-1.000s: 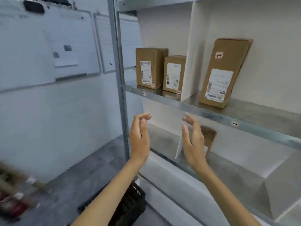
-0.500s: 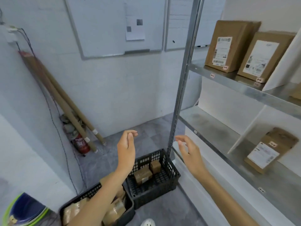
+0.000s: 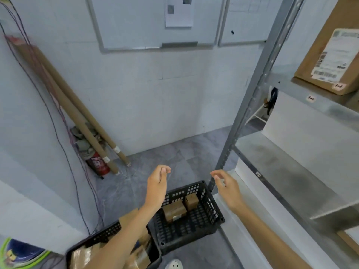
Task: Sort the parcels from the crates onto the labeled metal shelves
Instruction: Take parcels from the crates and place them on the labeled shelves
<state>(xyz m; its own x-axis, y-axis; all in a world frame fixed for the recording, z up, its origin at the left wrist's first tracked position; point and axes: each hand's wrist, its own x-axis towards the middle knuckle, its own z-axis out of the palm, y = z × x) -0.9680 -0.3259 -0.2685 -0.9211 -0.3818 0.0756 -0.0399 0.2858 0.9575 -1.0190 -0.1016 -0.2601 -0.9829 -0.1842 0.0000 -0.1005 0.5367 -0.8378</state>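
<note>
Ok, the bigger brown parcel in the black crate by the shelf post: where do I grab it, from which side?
Probably from straight above: the crate walls close off every side. The bigger parcel lies flat, top face up, so grip across its near and far faces; the smaller parcel crowds its right end.

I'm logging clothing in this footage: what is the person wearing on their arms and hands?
The left forearm and right forearm are bare as far as the frame shows, with no sleeve in view. The left hand and right hand wear no gloves; no watch, bracelet or ring can be seen.
</note>
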